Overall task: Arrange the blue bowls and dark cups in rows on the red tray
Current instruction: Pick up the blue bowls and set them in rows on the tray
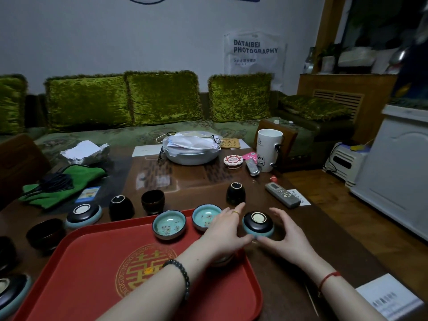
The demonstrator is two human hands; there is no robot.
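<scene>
The red tray [92,274] lies at the near edge of the table. Two blue bowls stand upright at its far rim, one [169,224] left of the other [203,217]. A third blue bowl [258,224] sits upside down on the table just right of the tray. My left hand [225,230] and my right hand [287,235] curve loosely around it, thumbs at its near edge, fingers apart from it. Dark cups stand behind the tray: one inverted [121,207], one upright [152,201], one inverted [235,193]. Something is partly hidden under my left wrist.
Left of the tray are an inverted bowl [83,214], a dark cup [45,235] and another inverted bowl [11,293]. A remote [286,196], white mug [268,149], grey lidded dish [191,154] and green cloth [62,184] lie farther back.
</scene>
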